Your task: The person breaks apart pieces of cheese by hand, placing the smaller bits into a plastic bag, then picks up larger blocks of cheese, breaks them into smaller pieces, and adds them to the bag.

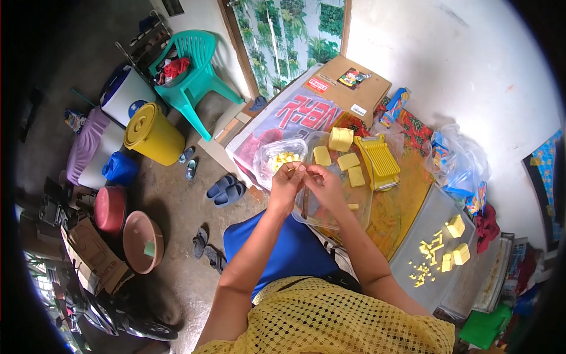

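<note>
My left hand and my right hand meet at the fingertips over the left side of a clear plastic tray. Both are closed in a pinch; whatever lies between the fingers is too small to make out. Just left of them, a clear tub holds small yellow cubes. In the tray lie a thick yellow cheese-like block, several flat slabs and a small stick. A knife rests below my hands. A ridged yellow slicer stands at the tray's right.
Right of the tray, a grey board carries yellow blocks, sticks and crumbs. Behind stand a cardboard box and plastic bags. Floor at left: a green chair, yellow bucket, basins and slippers.
</note>
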The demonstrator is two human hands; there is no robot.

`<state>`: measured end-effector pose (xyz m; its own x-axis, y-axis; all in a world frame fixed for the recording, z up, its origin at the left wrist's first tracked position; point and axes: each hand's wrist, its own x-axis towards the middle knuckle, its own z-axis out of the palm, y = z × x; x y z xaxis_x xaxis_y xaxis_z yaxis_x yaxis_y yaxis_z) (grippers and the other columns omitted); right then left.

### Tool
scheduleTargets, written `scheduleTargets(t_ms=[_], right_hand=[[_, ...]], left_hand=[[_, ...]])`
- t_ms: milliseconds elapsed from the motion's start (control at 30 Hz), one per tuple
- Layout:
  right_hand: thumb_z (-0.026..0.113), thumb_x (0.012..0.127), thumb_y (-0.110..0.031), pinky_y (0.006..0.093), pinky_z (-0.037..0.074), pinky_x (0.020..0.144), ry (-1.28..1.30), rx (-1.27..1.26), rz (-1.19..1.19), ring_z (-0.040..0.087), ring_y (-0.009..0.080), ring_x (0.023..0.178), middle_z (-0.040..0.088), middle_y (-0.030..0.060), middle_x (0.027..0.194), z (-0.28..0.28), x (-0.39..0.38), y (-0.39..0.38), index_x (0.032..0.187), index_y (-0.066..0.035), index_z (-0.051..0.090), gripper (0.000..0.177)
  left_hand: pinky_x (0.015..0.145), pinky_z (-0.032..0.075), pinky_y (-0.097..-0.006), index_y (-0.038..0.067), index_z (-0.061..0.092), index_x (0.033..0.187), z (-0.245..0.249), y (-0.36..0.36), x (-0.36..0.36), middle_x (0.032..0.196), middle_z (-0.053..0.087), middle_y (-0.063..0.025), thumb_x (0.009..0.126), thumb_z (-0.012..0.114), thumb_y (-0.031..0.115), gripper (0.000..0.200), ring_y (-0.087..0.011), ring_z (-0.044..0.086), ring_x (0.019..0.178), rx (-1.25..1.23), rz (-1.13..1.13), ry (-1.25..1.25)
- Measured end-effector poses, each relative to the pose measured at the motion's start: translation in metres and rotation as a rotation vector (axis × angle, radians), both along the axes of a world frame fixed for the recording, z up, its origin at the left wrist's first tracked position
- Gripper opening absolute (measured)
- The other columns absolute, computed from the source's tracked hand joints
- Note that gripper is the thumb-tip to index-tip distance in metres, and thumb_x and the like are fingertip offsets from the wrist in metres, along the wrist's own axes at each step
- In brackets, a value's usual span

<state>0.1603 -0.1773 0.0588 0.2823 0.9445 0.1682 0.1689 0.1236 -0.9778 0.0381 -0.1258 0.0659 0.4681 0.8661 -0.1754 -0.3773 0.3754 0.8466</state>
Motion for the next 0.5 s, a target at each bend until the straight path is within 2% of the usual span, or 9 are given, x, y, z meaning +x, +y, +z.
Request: scheduleTargets(t_ms=[33,133,233,433,500], right_hand=[[0.064,0.085,-0.014,0.0252,0.049,0.065,-0.019,0.030,0.000,0.062,0.0124,0.080,0.066,0.0067,0.089,-0.003,0.002,0.001,0.111,0.000,0.061,0.030],[0.063,0.086,-0.013,0.0232,0.049,0.063,0.192,-0.149,0.081,0.060,0.0084,0.080,0.065,0.0045,0.093,0.011,0.012,-0.011,0.112,0.000,0.060,0.029],[0.061,0.087,-0.011,0.0207,0.049,0.063,0.331,-0.090,0.139,0.059,0.0056,0.079,0.064,0.0029,0.097,0.015,0.017,-0.019,0.112,-0.001,0.061,0.027],[0.062,0.086,-0.008,0.0201,0.050,0.063,0.269,-0.043,0.141,0.059,0.0050,0.076,0.063,0.0034,0.098,0.035,0.018,-0.035,0.112,-0.001,0.061,0.027],[0.064,0.086,-0.009,0.0201,0.050,0.063,0.246,-0.064,0.133,0.059,0.0049,0.075,0.064,0.0033,0.098,0.045,0.017,-0.040,0.112,-0.001,0.062,0.027]], left_hand=[[0.082,0.052,-0.0325,0.002,0.051,0.109,0.003,-0.001,-0.002,0.103,0.062,-0.0118,0.092,0.056,0.015,0.022,-0.0211,0.064,0.091,-0.016,-0.025,-0.005],[0.082,0.052,-0.0316,0.001,0.056,0.108,0.015,-0.002,-0.013,0.102,0.063,-0.0106,0.093,0.056,0.018,0.024,-0.0192,0.064,0.089,-0.028,-0.074,-0.007],[0.080,0.052,-0.0295,-0.001,0.060,0.104,0.028,-0.002,-0.022,0.098,0.064,-0.0093,0.090,0.060,0.013,0.020,-0.0163,0.064,0.086,0.006,-0.116,0.009],[0.076,0.052,-0.0258,-0.002,0.064,0.098,0.030,-0.006,-0.025,0.090,0.067,-0.0087,0.084,0.066,0.005,0.015,-0.0138,0.064,0.080,0.249,-0.203,0.172],[0.075,0.051,-0.0251,-0.002,0.065,0.096,0.036,-0.010,-0.024,0.088,0.067,-0.0074,0.086,0.065,0.008,0.014,-0.0121,0.063,0.078,0.230,-0.207,0.160]])
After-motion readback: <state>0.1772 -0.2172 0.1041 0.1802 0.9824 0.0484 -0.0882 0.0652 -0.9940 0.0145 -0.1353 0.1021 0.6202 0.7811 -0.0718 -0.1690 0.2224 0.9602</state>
